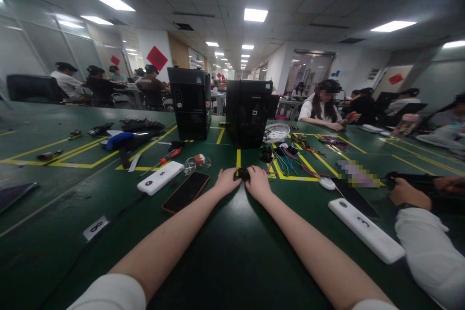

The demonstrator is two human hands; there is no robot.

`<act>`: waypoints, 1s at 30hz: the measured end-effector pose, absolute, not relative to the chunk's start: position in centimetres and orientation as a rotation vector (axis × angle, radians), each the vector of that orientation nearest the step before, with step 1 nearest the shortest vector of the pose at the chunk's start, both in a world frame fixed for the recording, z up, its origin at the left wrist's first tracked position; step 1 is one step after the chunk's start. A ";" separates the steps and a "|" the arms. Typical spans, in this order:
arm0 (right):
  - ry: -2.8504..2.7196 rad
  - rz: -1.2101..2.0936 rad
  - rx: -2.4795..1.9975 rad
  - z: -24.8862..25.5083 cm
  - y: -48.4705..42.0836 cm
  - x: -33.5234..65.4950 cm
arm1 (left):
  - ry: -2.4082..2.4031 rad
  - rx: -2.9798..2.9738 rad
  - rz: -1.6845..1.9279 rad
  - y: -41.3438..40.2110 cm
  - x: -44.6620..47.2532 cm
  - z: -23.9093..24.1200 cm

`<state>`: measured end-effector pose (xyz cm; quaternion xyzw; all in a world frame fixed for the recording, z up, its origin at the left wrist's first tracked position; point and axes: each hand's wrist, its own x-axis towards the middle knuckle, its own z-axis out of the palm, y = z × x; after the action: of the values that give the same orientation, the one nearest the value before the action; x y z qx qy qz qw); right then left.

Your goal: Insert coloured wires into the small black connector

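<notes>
My left hand [228, 180] and my right hand [257, 183] meet over the middle of the green table. Between their fingertips is a small black part [243, 173], with the fingers of both hands closed on it from either side. It is too small and too covered to name its kind. Left of my left hand lies a dark phone with an orange-brown edge [187, 192]. Beyond the phone are a pair of glasses [196, 164] and a white power bank marked 8 [160, 178]. A bundle of coloured wires [290, 161] is to the right of my right hand.
Two black computer towers [189, 106] [249, 111] stand ahead. A red screwdriver [170, 155], a blue-handled tool [119, 141] and a white basket [276, 132] lie around. At right are a white power bank marked 3 [366, 230] and a co-worker's hand [410, 194].
</notes>
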<state>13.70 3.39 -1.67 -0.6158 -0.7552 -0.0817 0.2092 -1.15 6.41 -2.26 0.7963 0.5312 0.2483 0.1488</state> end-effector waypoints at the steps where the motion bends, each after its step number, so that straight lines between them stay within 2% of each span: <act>1: -2.097 -0.207 -1.721 -1.7 3.4 13.8 | 1.533 2.290 0.706 6.4 -1.1 -2.2; 11: -2.072 -0.113 -1.737 -2.1 3.8 14.4 | 1.565 2.301 0.672 6.3 -0.9 -2.0; 30: -2.057 -0.294 -1.668 -2.0 3.2 14.2 | 1.546 2.320 0.672 6.3 -1.2 -2.1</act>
<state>14.20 3.17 -2.02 -0.6081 -0.7503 -0.1071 0.2362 -1.20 6.28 -2.08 0.8014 0.5341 0.2321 0.1365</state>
